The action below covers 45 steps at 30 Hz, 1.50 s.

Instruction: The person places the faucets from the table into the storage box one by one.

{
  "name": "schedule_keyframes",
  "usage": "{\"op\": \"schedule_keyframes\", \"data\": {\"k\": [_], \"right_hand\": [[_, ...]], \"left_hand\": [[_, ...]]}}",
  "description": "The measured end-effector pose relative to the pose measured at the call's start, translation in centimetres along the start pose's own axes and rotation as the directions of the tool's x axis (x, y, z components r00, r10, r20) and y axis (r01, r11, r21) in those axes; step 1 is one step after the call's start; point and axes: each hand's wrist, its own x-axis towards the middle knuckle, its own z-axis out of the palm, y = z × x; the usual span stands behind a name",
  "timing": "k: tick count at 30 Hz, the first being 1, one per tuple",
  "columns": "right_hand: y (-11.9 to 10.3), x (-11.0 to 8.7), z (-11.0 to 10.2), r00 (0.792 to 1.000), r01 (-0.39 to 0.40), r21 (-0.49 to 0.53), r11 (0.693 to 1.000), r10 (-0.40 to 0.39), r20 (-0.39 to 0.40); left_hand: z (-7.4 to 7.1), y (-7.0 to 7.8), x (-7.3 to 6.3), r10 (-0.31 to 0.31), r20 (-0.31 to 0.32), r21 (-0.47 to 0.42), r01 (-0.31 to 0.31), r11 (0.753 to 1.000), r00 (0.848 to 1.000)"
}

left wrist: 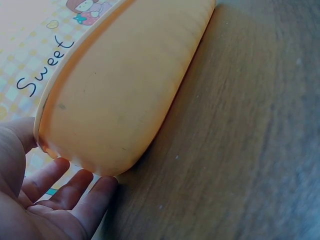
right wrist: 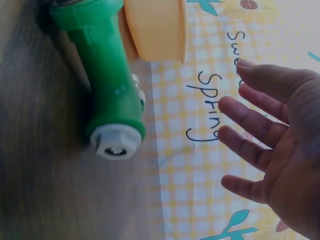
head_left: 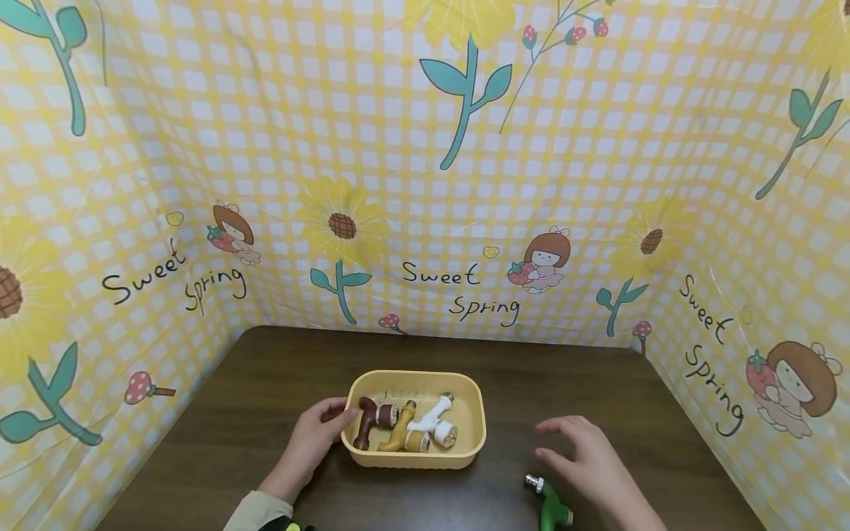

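Observation:
A yellow plastic tub (head_left: 415,461) stands on the table, its left end gripped by my left hand (head_left: 312,442). In the left wrist view the thumb is at the rim and the fingers (left wrist: 97,197) lie against the outer wall. Inside the tub lie a brown tap (head_left: 367,422), a mustard-yellow tap (head_left: 398,435) and a white tap (head_left: 428,420). My right hand (head_left: 584,457) is held to the right of the tub with fingers spread and nothing in them. Just below it, a green tap (head_left: 550,506) with a silver-coloured end rests on the table.
The dark wooden table (head_left: 279,369) is enclosed at the back and sides by a yellow checked cloth (head_left: 425,192) printed with flowers. The cloth meets the table's far edge behind the tub.

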Motion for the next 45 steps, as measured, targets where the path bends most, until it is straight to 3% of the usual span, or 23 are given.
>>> {"op": "schedule_keyframes", "data": {"k": [11, 28, 36, 45], "right_hand": [[1.1, -1.0, 0.0, 1.0, -0.011, -0.008, 1.0, 0.011, -0.013], [1.9, -2.3, -0.3, 0.995, -0.073, -0.013, 0.997, 0.074, 0.073], [2.3, -2.9, -0.4, 0.993, -0.053, -0.036, 0.998, 0.057, 0.099], [2.6, -3.5, -0.9, 0.975, -0.061, -0.026, 0.998, 0.065, 0.214]], "left_hand": [[0.0, 0.0, 0.1, 0.002, 0.001, 0.007, -0.002, 1.0, 1.0], [0.0, 0.0, 0.1, 0.009, 0.013, 0.007, -0.009, 1.0, 1.0], [-0.1, -0.1, 0.1, 0.009, 0.012, -0.009, -0.009, 1.0, 1.0], [0.0, -0.1, 0.0, 0.013, 0.008, -0.013, -0.012, 1.0, 1.0]]}}
